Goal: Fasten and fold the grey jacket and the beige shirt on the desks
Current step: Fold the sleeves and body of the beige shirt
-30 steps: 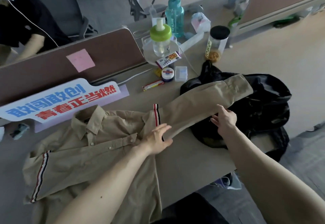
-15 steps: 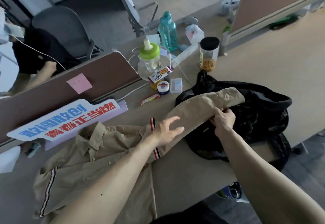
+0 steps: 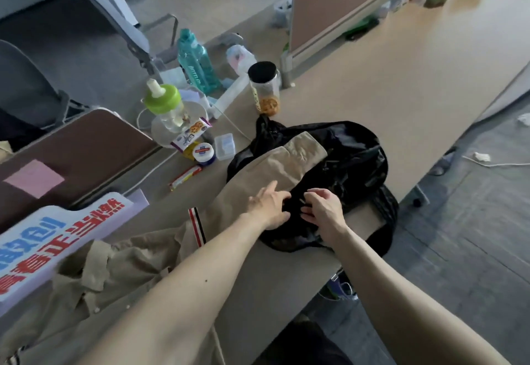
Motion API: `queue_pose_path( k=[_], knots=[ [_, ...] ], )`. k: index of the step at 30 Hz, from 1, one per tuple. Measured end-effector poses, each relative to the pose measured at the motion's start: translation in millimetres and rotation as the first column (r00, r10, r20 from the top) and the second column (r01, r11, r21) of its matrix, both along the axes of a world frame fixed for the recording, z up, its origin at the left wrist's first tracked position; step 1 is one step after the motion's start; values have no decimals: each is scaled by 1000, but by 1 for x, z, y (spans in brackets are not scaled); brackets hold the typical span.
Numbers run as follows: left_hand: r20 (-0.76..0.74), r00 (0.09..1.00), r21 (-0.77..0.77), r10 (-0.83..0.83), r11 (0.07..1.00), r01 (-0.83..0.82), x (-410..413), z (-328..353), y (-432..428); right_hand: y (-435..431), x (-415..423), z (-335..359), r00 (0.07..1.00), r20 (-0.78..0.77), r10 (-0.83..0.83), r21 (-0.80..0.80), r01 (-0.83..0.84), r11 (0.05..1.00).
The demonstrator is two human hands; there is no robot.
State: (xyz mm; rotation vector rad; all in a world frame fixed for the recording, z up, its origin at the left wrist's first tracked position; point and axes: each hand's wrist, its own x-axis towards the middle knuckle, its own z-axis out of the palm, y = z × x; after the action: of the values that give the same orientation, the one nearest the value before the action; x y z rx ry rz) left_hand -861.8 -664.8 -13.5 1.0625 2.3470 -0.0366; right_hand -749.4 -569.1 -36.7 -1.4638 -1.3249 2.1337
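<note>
The beige shirt [image 3: 120, 281] lies crumpled at the desk's near left, collar up. Its long sleeve [image 3: 275, 164], with a striped band, stretches right and drapes over the dark grey jacket [image 3: 350, 164], which lies bunched near the desk's front edge. My left hand [image 3: 268, 207] lies at the sleeve's lower edge, its fingers reaching straight onto the jacket's dark fabric. Right beside it, my right hand [image 3: 324, 210] has its fingers curled into the jacket's fabric. The two hands nearly touch.
Behind the clothes stand a cookie jar [image 3: 265, 89], a teal bottle [image 3: 198, 63], a green-capped bottle [image 3: 166, 106], a small tin [image 3: 204, 152] and a snack bar [image 3: 185, 177]. A blue and red sign [image 3: 48, 238] leans on the brown divider [image 3: 74, 152]. The desk [image 3: 401, 78] runs on to the right.
My right hand let go of the sleeve and dropped onto the jacket. My left hand slid right along the sleeve to meet it. The view has turned right.
</note>
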Motion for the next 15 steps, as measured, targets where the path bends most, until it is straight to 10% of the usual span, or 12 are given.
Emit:
queue_pose_path(
  k=[9, 15],
  knots=[
    [-200, 966, 174, 163, 976, -129, -20, -23, 12, -10, 41, -4, 998, 30, 63, -42, -61, 997],
    [53, 985, 469, 165, 867, -171, -16, -5, -26, -11, 7, 7, 990, -121, 79, -210, -104, 972]
  ],
)
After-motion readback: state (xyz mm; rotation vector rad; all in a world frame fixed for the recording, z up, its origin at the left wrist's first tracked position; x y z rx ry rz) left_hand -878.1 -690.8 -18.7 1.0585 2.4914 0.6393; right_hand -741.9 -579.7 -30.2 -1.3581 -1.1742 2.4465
